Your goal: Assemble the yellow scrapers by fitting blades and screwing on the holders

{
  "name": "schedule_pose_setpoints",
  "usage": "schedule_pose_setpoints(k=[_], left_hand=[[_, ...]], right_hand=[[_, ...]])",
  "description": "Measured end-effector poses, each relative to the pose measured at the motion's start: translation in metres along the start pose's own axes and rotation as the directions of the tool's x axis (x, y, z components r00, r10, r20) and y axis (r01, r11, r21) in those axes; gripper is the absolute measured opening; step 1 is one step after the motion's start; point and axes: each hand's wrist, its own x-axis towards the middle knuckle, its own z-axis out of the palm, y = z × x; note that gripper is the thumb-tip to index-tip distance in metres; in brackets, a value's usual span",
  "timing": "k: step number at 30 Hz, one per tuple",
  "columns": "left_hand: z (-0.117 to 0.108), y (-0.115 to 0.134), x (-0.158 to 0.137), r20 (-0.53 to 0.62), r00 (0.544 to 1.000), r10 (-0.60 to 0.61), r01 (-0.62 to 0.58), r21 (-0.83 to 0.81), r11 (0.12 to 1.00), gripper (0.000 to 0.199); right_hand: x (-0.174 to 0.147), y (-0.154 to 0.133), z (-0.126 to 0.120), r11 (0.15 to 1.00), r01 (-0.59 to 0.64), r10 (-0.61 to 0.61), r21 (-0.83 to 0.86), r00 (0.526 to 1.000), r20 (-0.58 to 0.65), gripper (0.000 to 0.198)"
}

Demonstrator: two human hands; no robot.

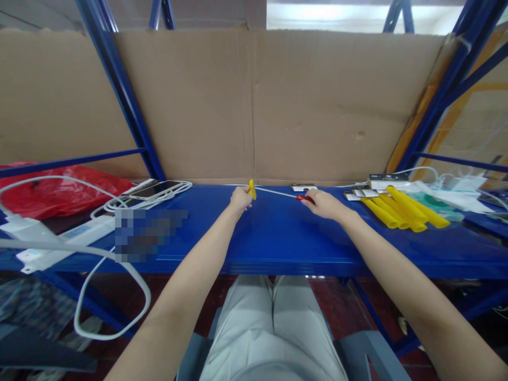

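Observation:
My left hand (240, 199) is closed round a small yellow plastic piece (252, 189), held above the middle of the blue table. Part of that piece is hidden by the fingers, so its exact kind does not show. My right hand (323, 204) grips the red handle of a screwdriver (278, 191). Its long pale shaft points left, and the tip meets or passes close to the yellow piece; I cannot tell whether they touch. Behind the right hand lies a small black-and-white card (304, 187).
Several yellow tubes (405, 209) lie at the right, beside a dark flat box (389, 180) and clear plastic wrapping. To the left are a white power strip (65, 246), a phone (159, 189), looped white cables and a red plastic bag (67, 188). Cardboard (317, 106) walls the back.

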Motion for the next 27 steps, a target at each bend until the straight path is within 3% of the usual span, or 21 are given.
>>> schedule_pose_setpoints(k=[4, 8, 16, 27], left_hand=[[0.0023, -0.0005, 0.0005, 0.027, 0.999, 0.023, -0.023, 0.009, 1.0, 0.046], [0.004, -0.0011, 0.0011, 0.034, 0.998, 0.048, -0.049, 0.017, 0.999, 0.046], [0.0015, -0.0012, 0.0009, 0.016, 0.999, 0.039, -0.039, 0.036, 0.999, 0.041], [0.0009, -0.0017, 0.0017, 0.02, 0.999, 0.04, -0.041, 0.046, 0.998, 0.04]], right_hand=[[-0.003, 0.0019, -0.004, 0.994, -0.066, 0.06, -0.085, 0.996, -0.067, 0.024], [-0.0055, 0.0016, -0.0087, 0.983, -0.117, 0.11, -0.143, 0.992, -0.056, 0.028], [-0.0036, 0.0002, -0.0082, 0.996, -0.076, 0.076, -0.053, 0.997, -0.001, 0.034], [-0.0036, 0.0024, -0.0027, 0.996, -0.059, 0.053, -0.059, 0.994, -0.096, 0.02]])
